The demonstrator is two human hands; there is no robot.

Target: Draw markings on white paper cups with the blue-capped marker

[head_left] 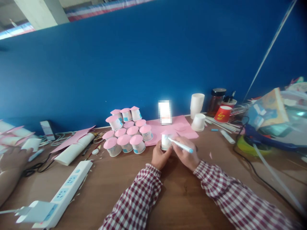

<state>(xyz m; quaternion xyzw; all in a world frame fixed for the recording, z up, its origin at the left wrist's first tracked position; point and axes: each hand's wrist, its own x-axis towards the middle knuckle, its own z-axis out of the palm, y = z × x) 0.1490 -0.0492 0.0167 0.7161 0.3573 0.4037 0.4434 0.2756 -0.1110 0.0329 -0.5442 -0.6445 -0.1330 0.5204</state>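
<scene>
My left hand (161, 156) is wrapped round a small white paper cup (165, 142) with a pink top, held on the brown table. My right hand (188, 153) grips a white pen with a blue cap (181, 145), its tip laid against the cup. Just behind the cup lies a pink paper sheet (172, 126). Left of my hands stands a stack of several pink-topped cups (127, 131). Both my sleeves are red and white check.
A white power strip (61, 195) lies at front left. Another person's hand (11, 166) rests at the far left edge. Stacked white cups (197, 105), a red cup (223, 114), a dark jar (216, 100) and cables (254, 169) crowd the right. A blue wall stands behind.
</scene>
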